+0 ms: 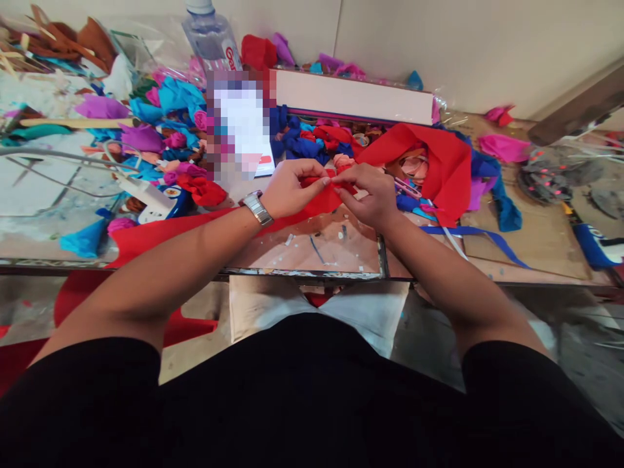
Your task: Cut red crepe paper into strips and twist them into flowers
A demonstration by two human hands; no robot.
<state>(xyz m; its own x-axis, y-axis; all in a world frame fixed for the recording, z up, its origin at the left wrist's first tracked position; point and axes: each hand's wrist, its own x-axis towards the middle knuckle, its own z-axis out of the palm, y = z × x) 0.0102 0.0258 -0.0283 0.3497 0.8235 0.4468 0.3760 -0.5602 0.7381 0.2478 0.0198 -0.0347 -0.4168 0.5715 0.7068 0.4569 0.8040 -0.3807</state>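
Observation:
A long strip of red crepe paper [195, 221] runs along the table's front and up into both hands. My left hand [292, 185], with a metal watch [258, 208] on its wrist, pinches the strip between thumb and fingers. Close against it, my right hand [368, 195] pinches the same red paper, fingertips nearly touching the left ones. The exact fold between the fingertips is too small to make out. Just right of my right hand lie a pink-handled tool [407, 186], perhaps scissors, and a wide loop of red paper [451, 169].
Rolled paper flowers in blue, purple and red [168, 97] crowd the left and back. A bottle [212, 39], a lit phone [246, 130] and a white box [353, 97] stand behind my hands. A white charger plug [151, 195] with its cable lies at left, cardboard [526, 247] at right.

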